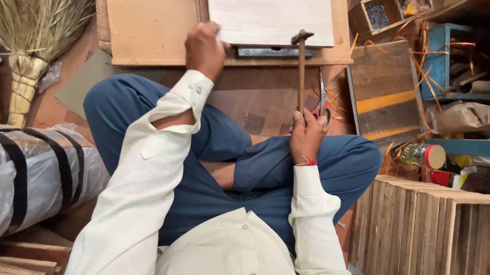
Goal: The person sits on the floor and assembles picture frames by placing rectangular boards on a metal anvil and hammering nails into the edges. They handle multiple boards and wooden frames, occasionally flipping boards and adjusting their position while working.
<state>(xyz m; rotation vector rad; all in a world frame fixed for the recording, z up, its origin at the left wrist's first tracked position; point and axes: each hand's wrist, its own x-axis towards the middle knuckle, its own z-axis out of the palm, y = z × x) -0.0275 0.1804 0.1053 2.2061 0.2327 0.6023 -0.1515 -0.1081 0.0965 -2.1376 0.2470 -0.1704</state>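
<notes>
I sit cross-legged on the floor in blue trousers and a cream shirt. My left hand (204, 48) is closed at the lower left corner of a pale wooden board (270, 9), pinching something too small to make out. The board lies on a brown plywood sheet (151, 23), with a dark metal bar (265, 53) under its near edge. My right hand (307, 133) grips the wooden handle of a hammer (301, 70). The hammer stands upright, its metal head at the board's near edge.
Scissors (323, 100) lie on the floor by my right hand. A broom (30, 32) and a plastic-wrapped bundle (23, 170) are on the left. On the right are a striped wooden panel (383, 93), a small compartment box (388, 10), a blue crate (441, 60) and stacked wooden frames (429, 228).
</notes>
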